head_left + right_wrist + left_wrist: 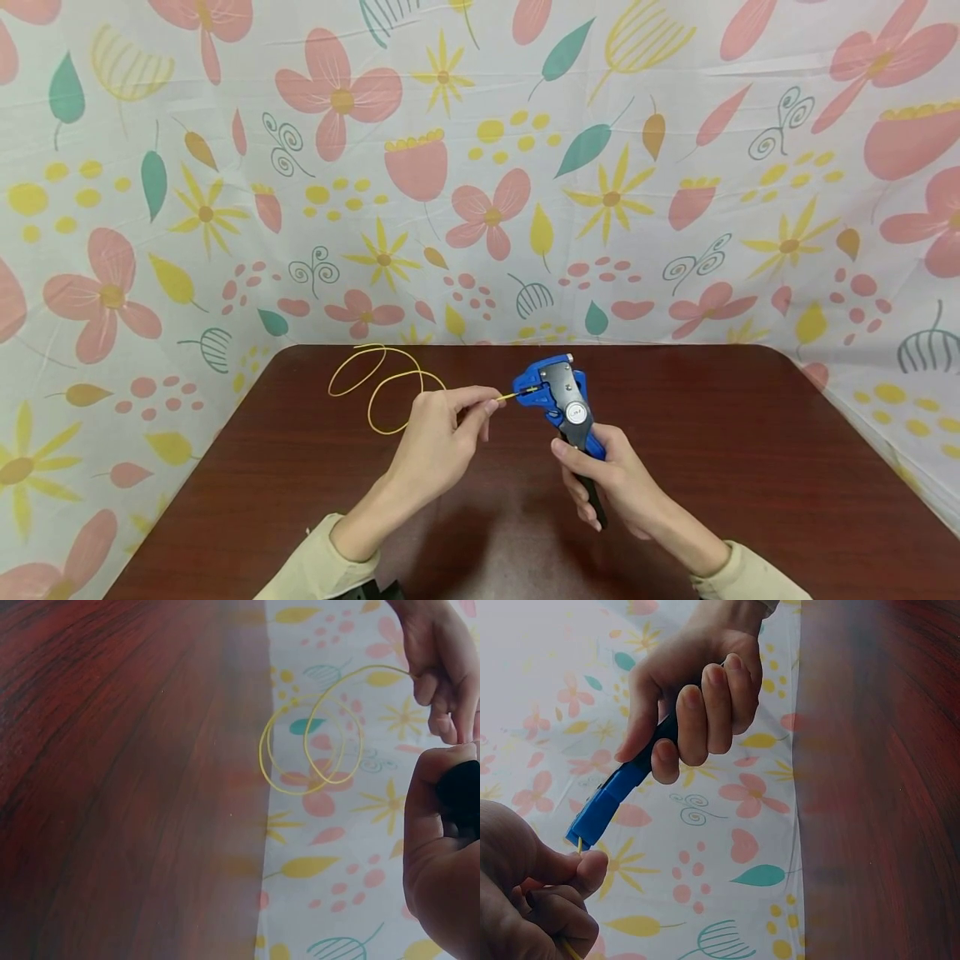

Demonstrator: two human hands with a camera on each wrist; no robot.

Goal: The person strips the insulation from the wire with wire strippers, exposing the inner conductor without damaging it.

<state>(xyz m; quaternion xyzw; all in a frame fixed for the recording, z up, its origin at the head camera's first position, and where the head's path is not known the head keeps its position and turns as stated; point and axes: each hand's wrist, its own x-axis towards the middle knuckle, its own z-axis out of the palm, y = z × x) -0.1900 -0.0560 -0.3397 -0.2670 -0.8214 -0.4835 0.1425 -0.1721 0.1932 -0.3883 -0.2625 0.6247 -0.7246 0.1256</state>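
Observation:
My left hand (442,437) pinches a thin yellow wire (508,396) between thumb and forefinger, close to its end. That end reaches into the blue jaws of a wire stripper (576,413), which has a grey metal body and a round badge. My right hand (611,479) grips the stripper by its dark handles, the tool tilted with its head up and to the left. In the left wrist view the wire enters the tip of the blue head (592,817) just beyond my left fingertips. The rest of the wire hangs in loose loops (311,746) behind my left hand.
A dark reddish-brown table (697,433) with a glossy top lies beneath both hands. Behind it hangs a white cloth (480,125) printed with flowers and leaves. A small black object (371,592) shows at the bottom edge beside my left sleeve (322,558).

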